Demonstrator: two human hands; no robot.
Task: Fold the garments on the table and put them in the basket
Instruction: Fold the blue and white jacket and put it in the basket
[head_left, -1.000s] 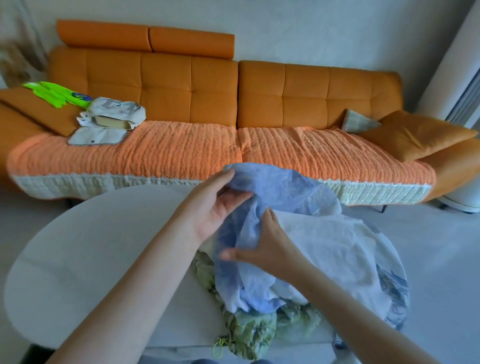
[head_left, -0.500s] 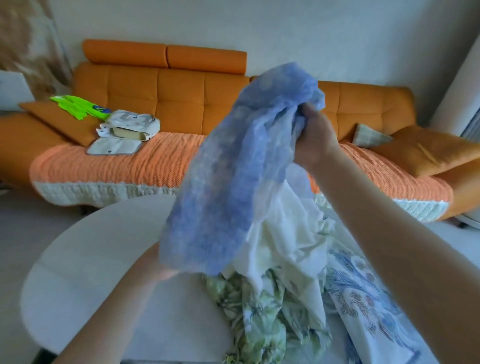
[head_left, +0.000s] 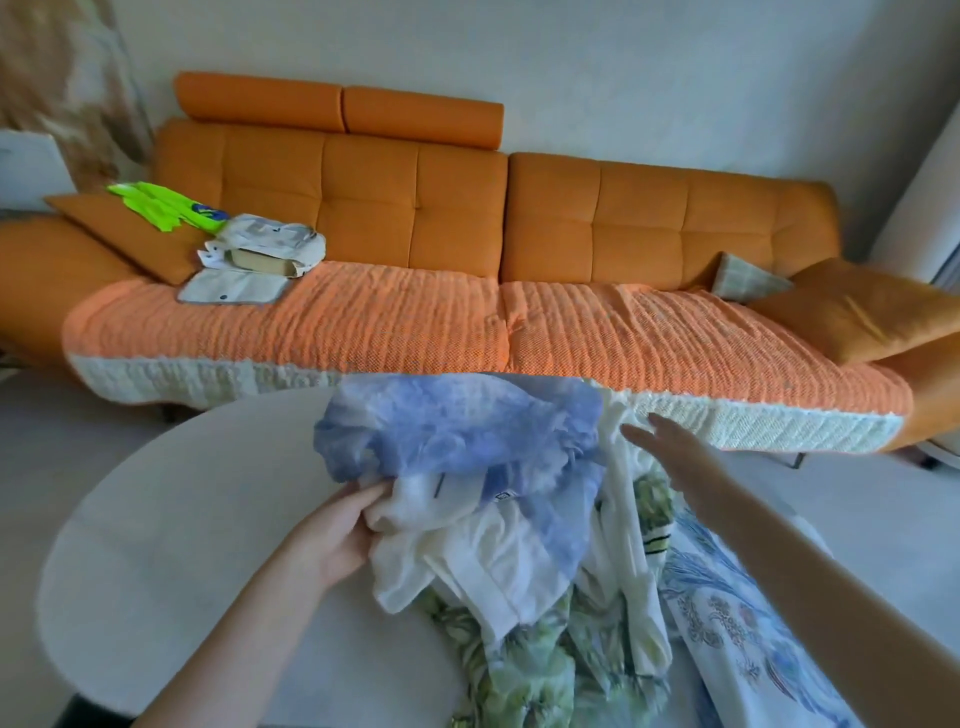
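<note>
A blue tie-dyed garment (head_left: 467, 431) lies crumpled on top of a heap of clothes on the white oval table (head_left: 171, 525). Under it are a white garment (head_left: 483, 561), a green leaf-print garment (head_left: 524, 660) and a white cloth with blue floral print (head_left: 737, 629). My left hand (head_left: 337, 530) pinches the edge of the white garment just under the blue one. My right hand (head_left: 670, 447) hovers over the right side of the heap with fingers spread, holding nothing. No basket is in view.
An orange sofa (head_left: 519, 218) with an orange-and-white cover runs behind the table. On its left end lie a neon-green item (head_left: 161, 205) and a stack of pale fabric with a book (head_left: 260, 254). Cushions (head_left: 852, 306) sit at the right end.
The blue garment, held high by my right hand half a second ago, has dropped back onto the heap. My right hand has let go; my left hand has come out and gripped the white garment.
</note>
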